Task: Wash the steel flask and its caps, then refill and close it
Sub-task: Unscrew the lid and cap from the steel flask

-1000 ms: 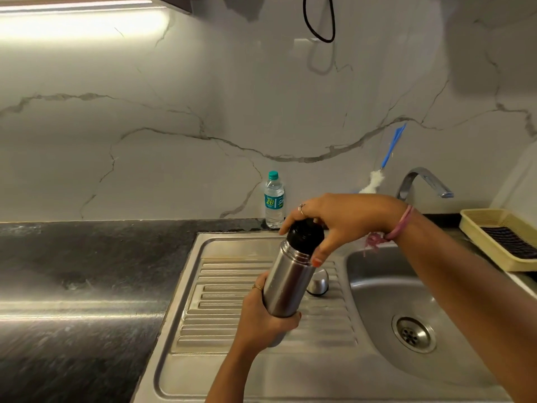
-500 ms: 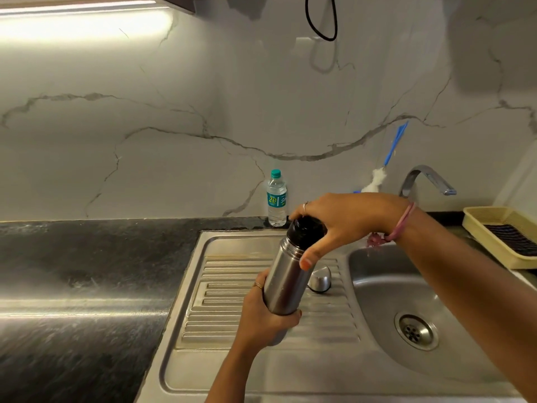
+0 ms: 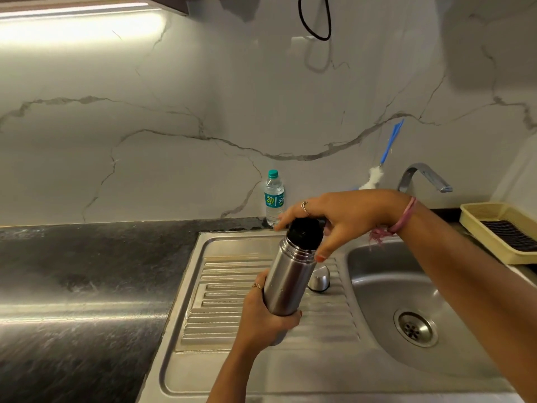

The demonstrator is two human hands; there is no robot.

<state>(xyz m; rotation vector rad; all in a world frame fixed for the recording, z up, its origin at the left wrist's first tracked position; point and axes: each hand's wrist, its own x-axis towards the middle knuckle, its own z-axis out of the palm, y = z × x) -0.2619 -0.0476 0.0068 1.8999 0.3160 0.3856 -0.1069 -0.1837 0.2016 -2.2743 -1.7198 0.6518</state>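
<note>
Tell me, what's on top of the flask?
A black cap sits on the flask, with the right hand gripping it. The left hand holds the flask's body. What is inside the flask is hidden by the cap.

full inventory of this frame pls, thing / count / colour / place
flask: 1, steel, tilted over the drainboard, held in both hands
inner cap: 1, black, on the flask mouth
outer cap: 1, steel, on the drainboard behind the flask
water bottle: 1, clear with teal cap and label, on the counter by the wall
brush: 1, blue handle and white head, leaning on the wall by the tap
tap: 1, steel, behind the basin
sink: 1, steel, basin right, drainboard left
tray: 1, cream with dark insert, far right
counter: 1, black, left
cable: 1, black, on the wall up top
left hand: around the flask's lower body
right hand: over the inner cap
</note>
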